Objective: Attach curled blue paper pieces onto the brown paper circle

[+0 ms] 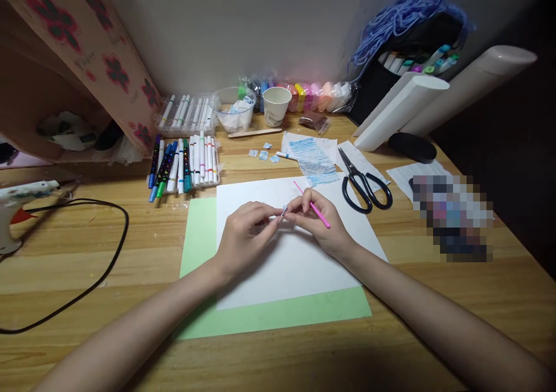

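Above a white sheet of paper (pixel 269 282), my two hands meet over a small bluish-white piece of paper (pixel 284 211). My left hand (pixel 247 230) pinches it between thumb and fingertips. The fingertips of my right hand (pixel 321 218) touch its other side, and a thin pink stick (pixel 319 213) is held in that hand's fingers. Under the white sheet lies a larger green sheet (pixel 278 322). Beyond the hands are several small blue-streaked paper squares (pixel 263 156), a blue-capped marker (pixel 286 156) and a blue-scribbled paper (pixel 315 160).
Black-handled scissors (pixel 365 183) lie to the right. Markers (pixel 174 166), a plastic bowl (pixel 232 114), a paper cup (pixel 277 107) and a wooden stick (pixel 255 132) stand or lie at the back. A glue gun (pixel 21 207) with its black cord (pixel 117 253) occupies the left.
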`<state>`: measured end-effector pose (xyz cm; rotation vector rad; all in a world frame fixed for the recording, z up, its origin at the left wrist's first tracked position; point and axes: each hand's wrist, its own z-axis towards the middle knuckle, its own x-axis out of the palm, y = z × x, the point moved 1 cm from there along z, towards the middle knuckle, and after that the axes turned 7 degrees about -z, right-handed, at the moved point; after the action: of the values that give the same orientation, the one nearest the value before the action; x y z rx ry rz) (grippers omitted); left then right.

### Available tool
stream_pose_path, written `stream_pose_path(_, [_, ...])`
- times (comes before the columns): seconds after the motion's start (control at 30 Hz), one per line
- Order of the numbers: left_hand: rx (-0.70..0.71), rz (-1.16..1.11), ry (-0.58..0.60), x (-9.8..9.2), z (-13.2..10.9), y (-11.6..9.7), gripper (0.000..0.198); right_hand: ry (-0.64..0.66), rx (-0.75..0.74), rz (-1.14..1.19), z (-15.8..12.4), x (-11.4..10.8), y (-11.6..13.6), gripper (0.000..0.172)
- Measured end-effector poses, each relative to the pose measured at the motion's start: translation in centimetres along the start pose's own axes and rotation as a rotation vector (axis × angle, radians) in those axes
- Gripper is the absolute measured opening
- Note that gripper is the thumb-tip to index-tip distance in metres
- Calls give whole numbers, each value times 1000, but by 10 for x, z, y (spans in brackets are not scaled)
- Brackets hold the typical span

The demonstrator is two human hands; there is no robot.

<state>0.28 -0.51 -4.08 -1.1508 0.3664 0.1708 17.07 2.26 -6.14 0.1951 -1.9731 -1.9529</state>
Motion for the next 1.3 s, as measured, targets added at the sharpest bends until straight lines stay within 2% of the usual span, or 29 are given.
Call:
stream_pose_path(0.13, [14, -9, 14, 1, 0, 0, 14, -18, -24, -49, -1, 0, 1, 33])
stream_pose_path(0.27, [-30, -47, -20, 0, -1, -2, 10, -33, -55, -123, -1, 1, 0, 34])
stream_pose_path(0.4, [-126, -116, -44, -1, 1, -5, 10, -53, -97, -186, -1, 1, 1, 34])
stream_pose_path(0.57, [-274, -190, -87, -2, 2, -3, 13, 12, -87, -169, -3, 3, 3, 35])
stream_pose_path(0.73, [-355, -232, -109, -2, 1, 0, 15, 10, -71, -161, -6, 2, 3, 29])
stream_pose_path(1.13, [-379, -251, -113, -2, 2, 3, 16, -10, -45, -185, -5, 1, 3, 32])
stream_pose_path(1.3, [-310, -193, -103, -1, 1, 2, 13, -14, -66, -193, -4, 1, 2, 32])
